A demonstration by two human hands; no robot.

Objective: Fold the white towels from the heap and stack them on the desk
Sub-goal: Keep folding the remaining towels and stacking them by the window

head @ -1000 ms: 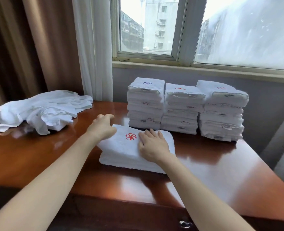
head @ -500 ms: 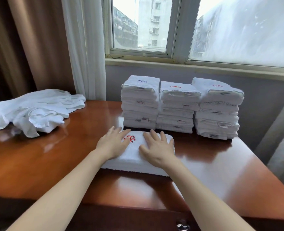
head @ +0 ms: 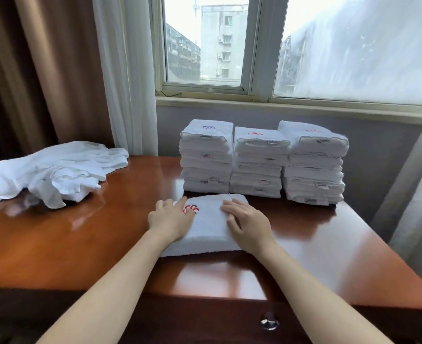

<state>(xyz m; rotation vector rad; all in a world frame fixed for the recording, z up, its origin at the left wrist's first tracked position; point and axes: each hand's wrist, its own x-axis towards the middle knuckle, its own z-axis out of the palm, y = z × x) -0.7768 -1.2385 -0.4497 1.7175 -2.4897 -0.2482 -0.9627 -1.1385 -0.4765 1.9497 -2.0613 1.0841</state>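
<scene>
- Left hand (head: 171,218) and right hand (head: 248,223) lie flat, fingers straight, on folded towel (head: 208,227)
- Red embroidered logo (head: 191,209), unreadable
- Stacks (head: 262,162) behind; tag text too small

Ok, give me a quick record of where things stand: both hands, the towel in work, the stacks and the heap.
left hand: flat on the folded towel, on its left part by the red emblem
right hand: flat on its right part
folded towel: on the desk, just in front of the stacks
stacks: left stack, middle stack, right stack, side by side under the window
heap: unfolded towels, far left of the desk
</scene>
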